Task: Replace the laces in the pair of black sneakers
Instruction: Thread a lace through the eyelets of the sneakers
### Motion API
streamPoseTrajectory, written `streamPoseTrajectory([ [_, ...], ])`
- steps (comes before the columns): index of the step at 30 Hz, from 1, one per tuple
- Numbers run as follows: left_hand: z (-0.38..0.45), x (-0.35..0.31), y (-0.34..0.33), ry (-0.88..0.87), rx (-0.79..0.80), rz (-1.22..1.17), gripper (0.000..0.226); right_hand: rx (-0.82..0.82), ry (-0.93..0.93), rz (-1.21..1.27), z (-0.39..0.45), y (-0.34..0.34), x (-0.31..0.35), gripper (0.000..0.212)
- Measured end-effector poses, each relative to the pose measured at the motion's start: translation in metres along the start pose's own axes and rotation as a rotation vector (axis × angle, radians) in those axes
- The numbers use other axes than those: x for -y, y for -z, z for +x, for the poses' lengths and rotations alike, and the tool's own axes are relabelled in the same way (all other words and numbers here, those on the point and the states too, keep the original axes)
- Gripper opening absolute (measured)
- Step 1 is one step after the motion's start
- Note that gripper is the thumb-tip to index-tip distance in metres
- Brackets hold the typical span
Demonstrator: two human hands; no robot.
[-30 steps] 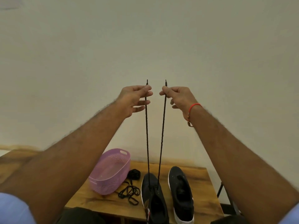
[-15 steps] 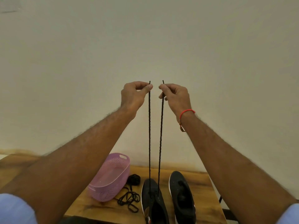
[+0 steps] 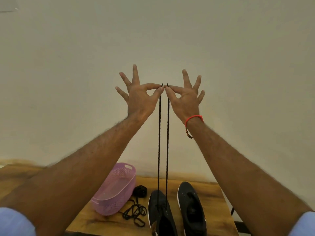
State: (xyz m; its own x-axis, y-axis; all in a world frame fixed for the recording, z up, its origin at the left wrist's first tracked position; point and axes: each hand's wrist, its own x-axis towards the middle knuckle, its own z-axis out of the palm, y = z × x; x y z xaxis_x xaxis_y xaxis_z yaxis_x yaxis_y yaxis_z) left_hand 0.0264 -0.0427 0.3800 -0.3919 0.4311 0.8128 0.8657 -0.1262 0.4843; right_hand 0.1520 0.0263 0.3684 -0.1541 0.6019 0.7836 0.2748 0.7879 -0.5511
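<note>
Two black sneakers stand side by side on the wooden table [image 3: 216,218]: the left sneaker [image 3: 160,217] and the right sneaker [image 3: 191,210]. A black lace [image 3: 159,142] runs from the left sneaker's front eyelets straight up in two taut strands. My left hand [image 3: 139,97] pinches the tip of the left strand between thumb and forefinger, its other fingers spread. My right hand [image 3: 185,97] pinches the tip of the right strand the same way. Both hands are raised high and nearly touch. The right sneaker shows no lace.
A purple perforated basket [image 3: 117,188] lies tilted on the table left of the sneakers. A loose black lace [image 3: 135,214] and a small black bundle [image 3: 140,191] lie between basket and left sneaker. A plain wall stands behind. The table edge is at the right.
Both hands slid up to the very tips of the strands and came closer together. The other fingers of each hand, curled before, have spread out.
</note>
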Motion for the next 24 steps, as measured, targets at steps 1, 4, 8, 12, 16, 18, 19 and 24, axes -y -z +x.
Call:
streamPoseTrajectory([
  [1,0.000,0.000,0.000,0.002,0.000,0.000,0.019,0.005,0.000,-0.002,0.000,0.000,-0.001,0.026],
  [4,-0.001,0.001,0.000,0.013,0.002,0.002,0.017,0.022,-0.010,0.001,0.001,-0.001,-0.003,0.027],
  [8,-0.005,0.016,0.002,0.002,0.032,0.128,0.016,-0.025,-0.075,-0.006,0.002,0.001,-0.016,0.023],
  [12,-0.019,0.057,0.009,-0.088,0.091,0.069,0.020,-0.016,-0.149,0.028,-0.008,0.004,-0.055,0.020],
  [16,-0.067,0.104,0.005,-0.029,0.283,0.170,0.019,0.061,-0.204,0.017,-0.047,-0.003,-0.094,0.019],
  [18,-0.108,0.127,-0.005,0.031,0.430,0.234,0.018,0.116,-0.212,-0.004,-0.073,-0.011,-0.111,0.014],
  [19,-0.132,0.136,-0.011,0.087,0.528,0.270,0.018,0.149,-0.218,-0.012,-0.088,-0.017,-0.120,0.011],
  [24,-0.243,0.176,-0.047,0.302,0.989,0.527,0.020,0.343,-0.281,-0.013,-0.161,-0.045,-0.163,0.011],
])
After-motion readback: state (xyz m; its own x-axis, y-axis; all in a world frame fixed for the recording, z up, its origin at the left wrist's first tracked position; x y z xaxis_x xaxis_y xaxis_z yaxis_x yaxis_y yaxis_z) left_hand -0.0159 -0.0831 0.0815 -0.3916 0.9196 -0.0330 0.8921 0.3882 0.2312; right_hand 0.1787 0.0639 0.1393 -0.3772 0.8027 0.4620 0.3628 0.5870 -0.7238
